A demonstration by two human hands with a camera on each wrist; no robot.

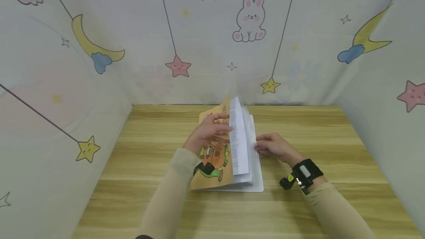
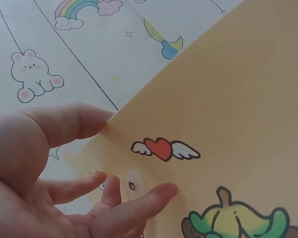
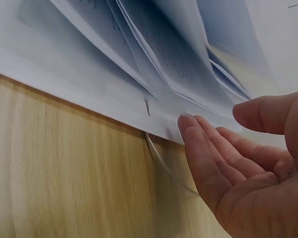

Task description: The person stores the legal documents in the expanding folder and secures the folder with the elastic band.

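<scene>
A folder with a tan cartoon cover (image 1: 216,172) lies on the wooden table, its cover lifted at a slant. Printed white sheets (image 1: 239,139) fan out between the cover and the pale back board (image 1: 257,180). My left hand (image 1: 210,130) rests across the outside of the cover, fingers spread and nearly straight. In the left wrist view, its thumb (image 2: 84,121) meets the cover's edge. My right hand (image 1: 273,146) is at the folder's right edge, thumb apart from the fingers (image 3: 203,153), fingertips close to the sheets. A thin white cord (image 3: 164,166) hangs from the back board there.
The wood-grain table (image 1: 149,158) is bounded by a white fabric backdrop (image 1: 206,40) with printed stars, moons and a rabbit. A black strap with a small camera (image 1: 303,176) sits on the right wrist.
</scene>
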